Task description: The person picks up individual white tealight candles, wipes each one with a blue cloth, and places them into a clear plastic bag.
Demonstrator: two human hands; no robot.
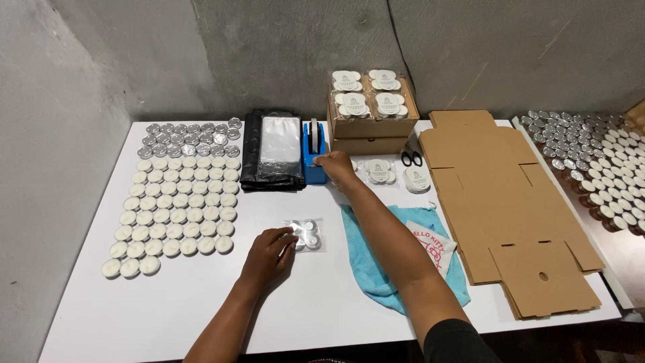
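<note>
Your right forearm crosses over the light blue cloth (376,265), which lies crumpled on the white table (322,302) close to your body, with a small white printed pouch (433,245) resting on its right part.

Right of the cloth lies the biggest thing, a stack of flat unfolded brown cardboard boxes (507,202). Left of the cloth, well apart, you have a large field of white tealight candles in rows (178,212), and behind them some rows of empty silver metal cups (191,138). Behind the cloth stand two brown cardboard boxes, one on the other (369,124), with four clear packs of white candles on top. Left of these boxes is a pile of black and clear plastic bags (272,151).

Your right hand (336,167) reaches to the blue tape dispenser (314,158), behind the cloth; the fingertips touch its right side near the tape edge, pinched together, but I cannot tell if they hold tape.

Your left hand (269,255) rests just left of the cloth, fingers curled and pressing on the left edge of the small clear plastic bag with white tealights inside (306,234). The bag lies flat on the table.

Behind the cloth are also a few packed clear bags (396,175) and black scissors (412,158).
</note>
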